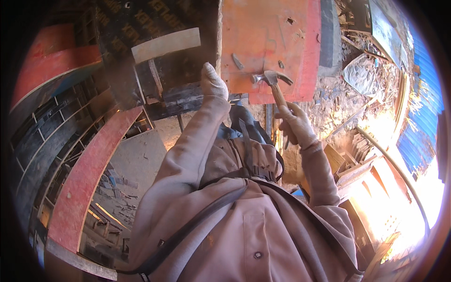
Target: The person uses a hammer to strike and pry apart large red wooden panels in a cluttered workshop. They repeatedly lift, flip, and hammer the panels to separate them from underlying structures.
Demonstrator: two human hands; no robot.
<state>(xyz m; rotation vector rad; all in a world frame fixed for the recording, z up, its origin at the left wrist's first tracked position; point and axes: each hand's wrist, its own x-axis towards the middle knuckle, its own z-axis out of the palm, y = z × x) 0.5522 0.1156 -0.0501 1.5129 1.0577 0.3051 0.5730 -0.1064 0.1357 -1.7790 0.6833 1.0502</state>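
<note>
My right hand (299,126), in a pale work glove, is closed around the wooden handle of a claw hammer (278,95). The hammer's metal head is over the near part of a worn orange-red board (256,35), with its claw pointing right. My left hand (214,84), also gloved, is at that board's left edge with its thumb pointing away from me. Its other fingers are hidden, so I cannot tell whether it grips the edge. A thin dark piece (237,61) and a smaller one (281,64) lie on the board beyond the hammer head.
Left of the board stands a dark printed panel (155,21), with a grey strip (167,44) across it. A long red board (91,188) and stacked framed panels (47,136) fill the left side. Wooden pieces (371,188) and blue corrugated sheeting (421,134) are at right.
</note>
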